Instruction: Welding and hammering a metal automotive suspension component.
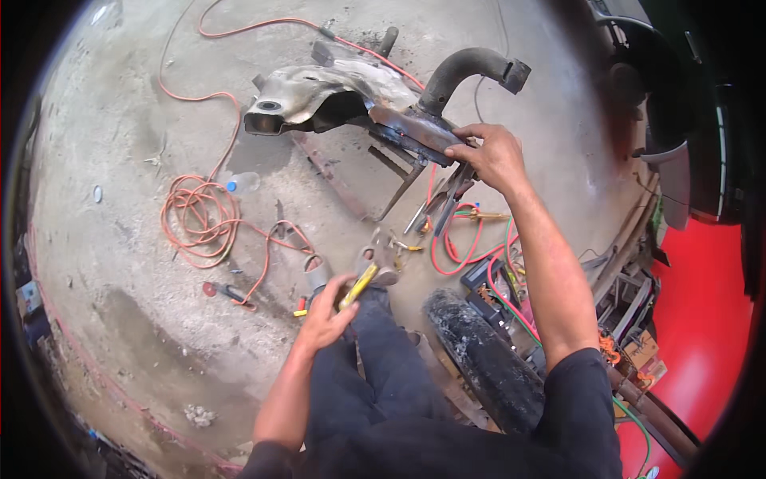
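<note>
My left hand (325, 318) is closed round a slim yellow bar-shaped thing (360, 287), held above my legs; its exact kind is unclear. Farther off, my right hand (496, 156) grips the right end of a rusty metal plate (415, 128) between thumb and fingers. This plate lies along a bulky metal assembly, with a silvery, hollow formed body (307, 88) to its left. A thick bent pipe (459, 72) rises beside the plate and curves to the right. Under my right hand, dark metal bars (453, 195) hang down. What supports the assembly is partly hidden.
An orange hose (195, 219) lies coiled on the concrete floor, near a clear bottle (243, 183) and an angle grinder (229, 294). Red and green hoses with a brass torch (483, 215) run at right. A black scuffed cylinder (487, 363) sits beside my legs, near a red surface (702, 319).
</note>
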